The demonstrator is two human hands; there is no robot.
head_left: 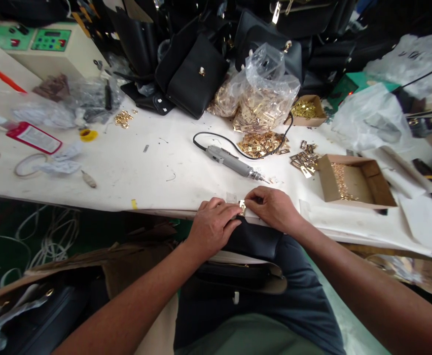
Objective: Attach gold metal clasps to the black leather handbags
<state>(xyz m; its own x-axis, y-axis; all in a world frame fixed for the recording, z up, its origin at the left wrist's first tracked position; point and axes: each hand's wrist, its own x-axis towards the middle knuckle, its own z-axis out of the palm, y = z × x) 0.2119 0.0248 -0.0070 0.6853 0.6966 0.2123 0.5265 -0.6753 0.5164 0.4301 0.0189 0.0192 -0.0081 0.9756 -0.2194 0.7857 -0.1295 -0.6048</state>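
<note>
A black handbag (234,276) rests on my lap with its flap (253,239) raised against the table edge. At the flap's edge lies a small shiny gold metal lock plate (242,208). From the left, my left hand (214,224) grips the flap edge, its fingertips pressed on the plate. My right hand (273,204) is closed in a pinch at the plate's right side; anything smaller between those fingertips is hidden. Just beyond the hands, a grey electric screwdriver (229,161) lies on the white table (127,167), its bit pointing right.
Loose gold plates (262,144) lie below a clear bag of fittings (262,103). A cardboard box (360,182) with small gold pieces stands right. Black bags (197,74) are piled at the back. Left are a yellow tape roll (88,135) and a control box (66,54).
</note>
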